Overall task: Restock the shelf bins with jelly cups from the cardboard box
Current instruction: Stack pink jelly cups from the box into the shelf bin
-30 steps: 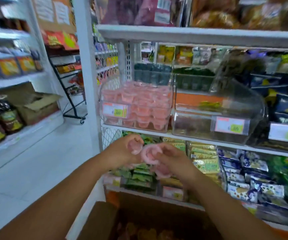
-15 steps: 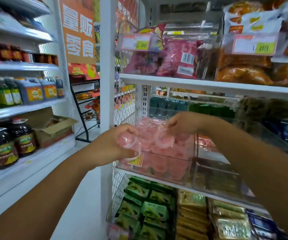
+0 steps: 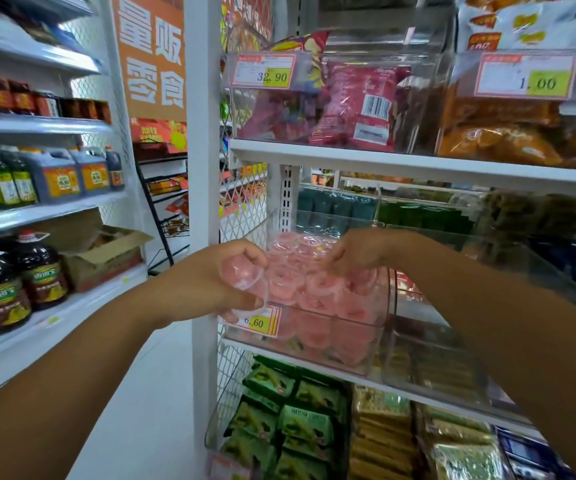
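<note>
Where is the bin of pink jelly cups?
Head view, centre: the bin sits on the middle shelf, right of the white post, right hand over it.

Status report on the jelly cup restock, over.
Left hand grips pink jelly cups at the clear bin's front corner. Right hand over the bin, fingers down among the cups inside; grip unclear. Nothing in the way.

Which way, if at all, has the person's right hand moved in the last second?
Yes. The right hand rose from below the bin of pink cups to over its open top.
</note>
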`<state>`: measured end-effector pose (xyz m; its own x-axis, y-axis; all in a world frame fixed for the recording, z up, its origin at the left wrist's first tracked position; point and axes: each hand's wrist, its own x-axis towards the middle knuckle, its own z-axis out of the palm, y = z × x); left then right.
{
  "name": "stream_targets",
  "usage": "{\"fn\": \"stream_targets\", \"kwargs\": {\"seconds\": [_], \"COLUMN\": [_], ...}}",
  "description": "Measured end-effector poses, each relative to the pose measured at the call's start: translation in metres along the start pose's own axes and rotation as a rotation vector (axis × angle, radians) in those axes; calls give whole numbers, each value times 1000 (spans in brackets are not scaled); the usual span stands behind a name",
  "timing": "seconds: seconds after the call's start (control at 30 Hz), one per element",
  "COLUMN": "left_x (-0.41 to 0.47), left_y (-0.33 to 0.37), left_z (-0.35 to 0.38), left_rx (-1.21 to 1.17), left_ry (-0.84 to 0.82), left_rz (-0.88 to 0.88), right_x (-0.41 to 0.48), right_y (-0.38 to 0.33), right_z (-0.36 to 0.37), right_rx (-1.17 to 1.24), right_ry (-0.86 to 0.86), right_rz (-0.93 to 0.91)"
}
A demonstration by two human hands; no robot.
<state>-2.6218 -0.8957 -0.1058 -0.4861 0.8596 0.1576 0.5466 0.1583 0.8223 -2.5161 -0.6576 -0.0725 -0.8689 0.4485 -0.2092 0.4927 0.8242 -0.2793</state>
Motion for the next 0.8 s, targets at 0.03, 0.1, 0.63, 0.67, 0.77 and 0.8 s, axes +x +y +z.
{"fn": "stream_targets", "kwargs": {"seconds": [0.03, 0.1, 0.63, 0.67, 0.77, 0.8], "left_x": [0, -1, -6, -6, -7, -7], "left_y": [0, 2, 4, 3, 4, 4], "left_z": [0, 1, -2, -2, -5, -5], "left_rx": [0, 7, 13, 12, 9, 9], "left_ry": [-11, -23, -45, -46, -34, -34], "left_rz": [2, 1, -23, -21, -18, -23], "right_x": [-1, -4, -15, -16, -27, -30], "right_y": [0, -4, -20, -17, -12, -11], "right_z": [0, 1, 7, 2, -17, -23], "right_rx": [-19, -83, -380, -382, -175, -90], "right_ry": [3, -12, -21, -18, -18, -58], "right_rz": [-2, -26, -59, -57, -39, -38]}}
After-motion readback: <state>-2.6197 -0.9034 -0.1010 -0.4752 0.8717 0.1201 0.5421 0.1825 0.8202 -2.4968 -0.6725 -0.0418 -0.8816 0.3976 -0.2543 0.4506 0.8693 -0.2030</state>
